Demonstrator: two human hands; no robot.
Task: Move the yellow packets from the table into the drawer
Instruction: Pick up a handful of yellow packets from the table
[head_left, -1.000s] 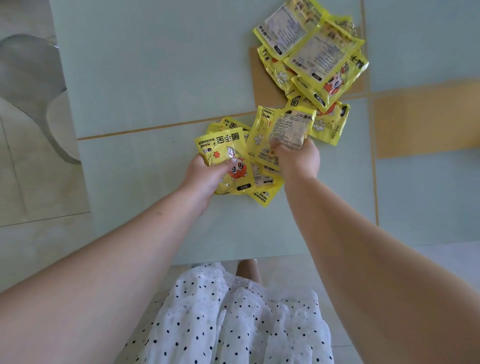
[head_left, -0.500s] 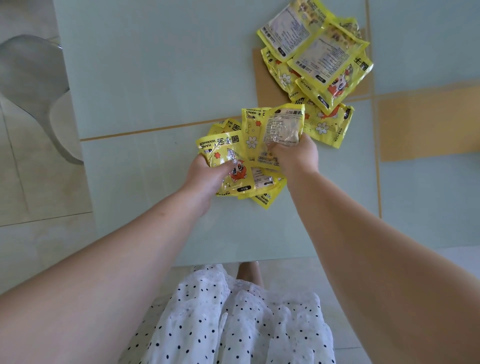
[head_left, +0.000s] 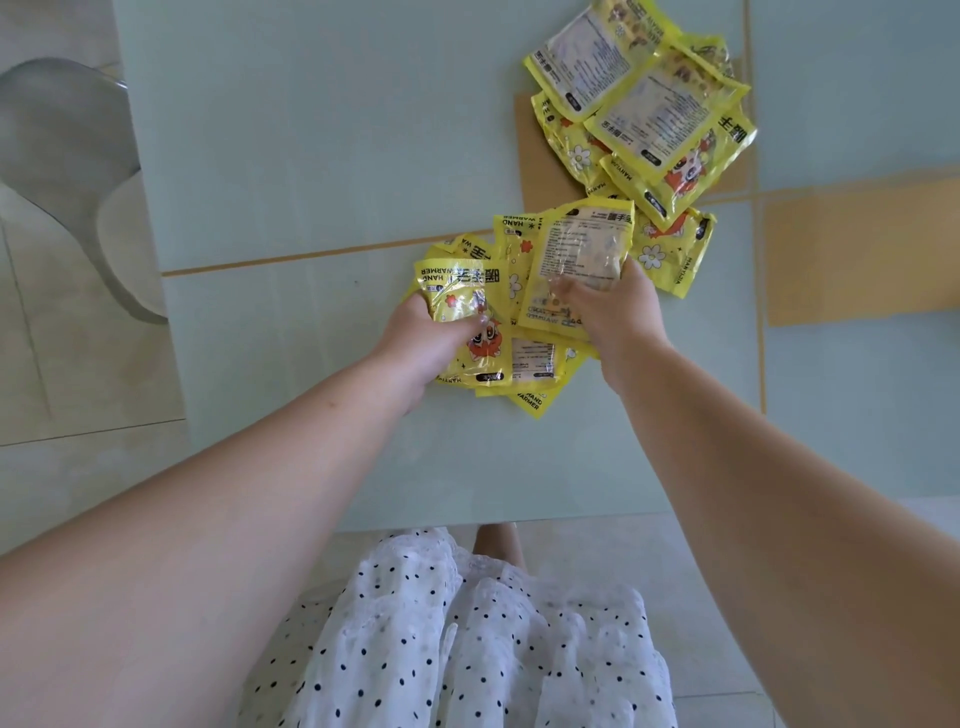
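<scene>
Your left hand (head_left: 423, 338) has its grip curled round a fanned bunch of yellow packets (head_left: 470, 317), thumb pressed across the top one printed "HAND WARMER"; the bunch sits low over the pale green tabletop (head_left: 311, 156), near its middle, and you cannot tell whether its underside touches the glass; your right hand (head_left: 615, 306) is just beside it on the right, fingers closed on a packet with its printed back (head_left: 576, 249) facing up, overlapping the bunch; farther off and to the right, a loose heap of packets (head_left: 644, 114) lies on the tabletop, some face up, some face down, its nearest packet (head_left: 670, 249) lying just beyond your right hand; a grey chair (head_left: 67, 171) stands at the far left off the tabletop; your white dotted dress (head_left: 467, 639) shows below the near edge.
</scene>
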